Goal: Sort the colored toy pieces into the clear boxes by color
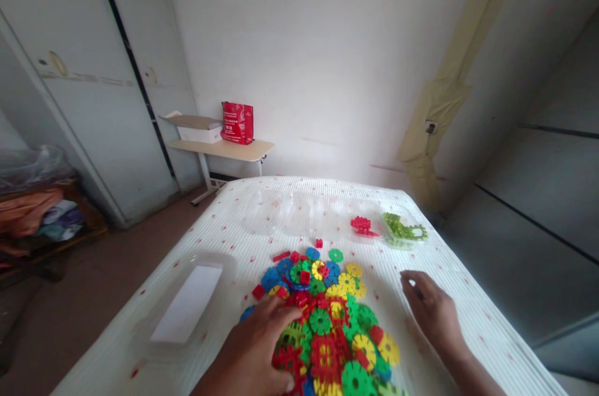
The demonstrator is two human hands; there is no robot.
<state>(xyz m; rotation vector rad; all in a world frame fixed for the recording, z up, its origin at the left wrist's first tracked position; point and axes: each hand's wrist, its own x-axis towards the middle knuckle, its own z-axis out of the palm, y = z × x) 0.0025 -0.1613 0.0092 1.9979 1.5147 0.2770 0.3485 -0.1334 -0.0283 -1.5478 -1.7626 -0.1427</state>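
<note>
A heap of plastic snowflake-shaped building pieces (327, 315) in red, green, yellow and blue lies on the white cloth-covered table (290, 209). My left hand (255, 352) rests on the heap's left side, fingers bent over red and yellow pieces. Right of the heap my right hand (433, 312) lies on the cloth with its fingers curled, holding nothing that I can make out. Farther back stand clear trays: one with red pieces (361, 225), one with green pieces (401, 229).
A clear lid or tray with a white sheet (187, 302) lies at the table's left. Behind stands a small side table (224, 148) with a red bag (238, 122) and a box. Clothes lie piled at the far left (37, 209).
</note>
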